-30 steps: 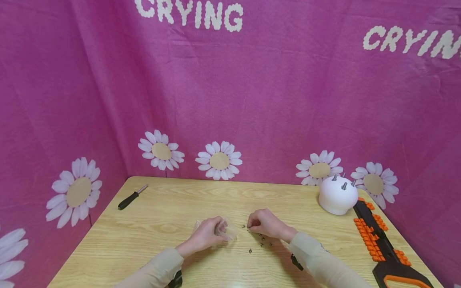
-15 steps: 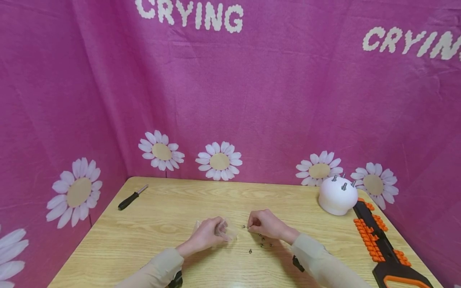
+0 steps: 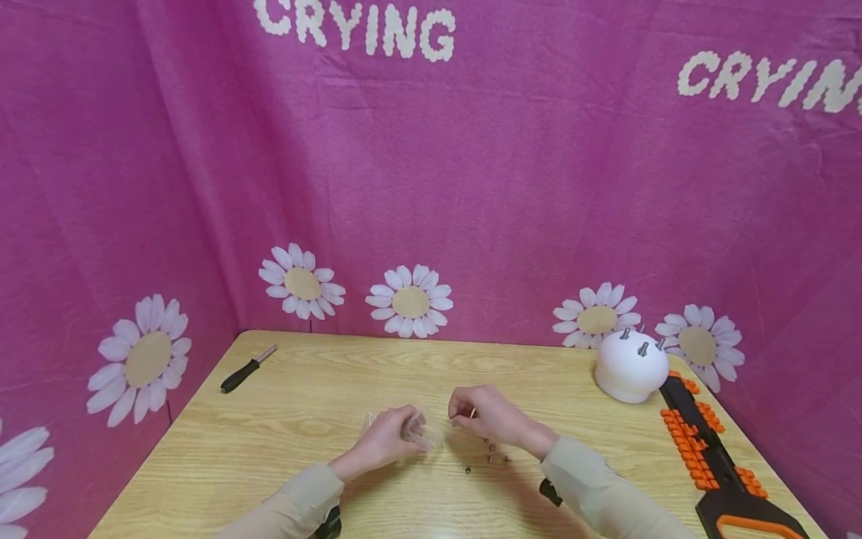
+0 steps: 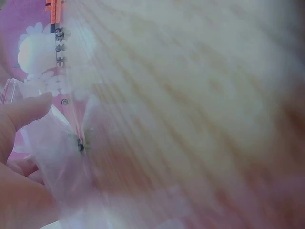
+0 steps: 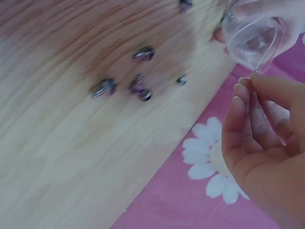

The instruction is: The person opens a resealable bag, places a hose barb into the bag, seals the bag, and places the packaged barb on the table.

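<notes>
Left hand (image 3: 385, 438) curled, right hand (image 3: 494, 415) pinching

Left digits (image 4: 25, 112) bent, gap between; right fingertips (image 5: 244, 82) bunched together. Left forearm (image 3: 283, 503) and right forearm (image 3: 609, 490) slant inward, hands near each other, apart

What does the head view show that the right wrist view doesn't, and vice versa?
Only the head view shows the screwdriver, the white dome and the black-and-orange tool. Only the right wrist view looks clearly into the open mouth of the clear bag. Both show that bag, the left hand, the right hand, small metal pieces and the table.
</notes>
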`<state>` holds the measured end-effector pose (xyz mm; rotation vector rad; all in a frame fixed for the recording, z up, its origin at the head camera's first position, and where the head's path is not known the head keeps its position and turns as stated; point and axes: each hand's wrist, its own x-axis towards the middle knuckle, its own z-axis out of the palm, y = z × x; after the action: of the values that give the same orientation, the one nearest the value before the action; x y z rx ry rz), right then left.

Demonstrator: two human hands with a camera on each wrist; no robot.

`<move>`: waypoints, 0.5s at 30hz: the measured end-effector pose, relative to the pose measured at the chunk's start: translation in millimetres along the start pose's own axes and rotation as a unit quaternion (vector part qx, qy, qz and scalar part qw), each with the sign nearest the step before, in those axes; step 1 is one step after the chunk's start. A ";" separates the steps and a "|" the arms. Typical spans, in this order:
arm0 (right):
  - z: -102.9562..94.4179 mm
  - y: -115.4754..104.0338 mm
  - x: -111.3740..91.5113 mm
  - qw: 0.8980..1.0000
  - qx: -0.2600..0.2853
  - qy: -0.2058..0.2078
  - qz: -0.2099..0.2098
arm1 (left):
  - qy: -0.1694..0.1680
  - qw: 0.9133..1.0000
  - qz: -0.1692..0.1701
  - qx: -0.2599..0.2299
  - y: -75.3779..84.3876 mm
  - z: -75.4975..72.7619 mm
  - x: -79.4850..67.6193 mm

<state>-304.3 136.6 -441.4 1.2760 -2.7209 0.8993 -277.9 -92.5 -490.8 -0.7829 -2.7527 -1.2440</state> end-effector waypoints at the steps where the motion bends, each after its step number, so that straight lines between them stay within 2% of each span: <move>1: 0.9 -2.6 1.6 1.000 -0.003 -0.001 -0.002 | 0.000 1.000 0.000 0.000 -0.3 0.0 -0.1; 7: 8.9 -12.8 10.0 1.000 0.013 -0.016 0.001 | -0.008 1.000 -0.006 -0.006 -2.5 0.5 -0.5; 15: 10.7 -13.9 14.0 0.999 0.030 -0.021 0.002 | -0.009 1.000 -0.007 -0.006 -1.1 -0.1 -1.3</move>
<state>-301.4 114.4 -440.2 1.3145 -2.7491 0.9717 -277.3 -93.8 -491.8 -0.7823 -2.7727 -1.2628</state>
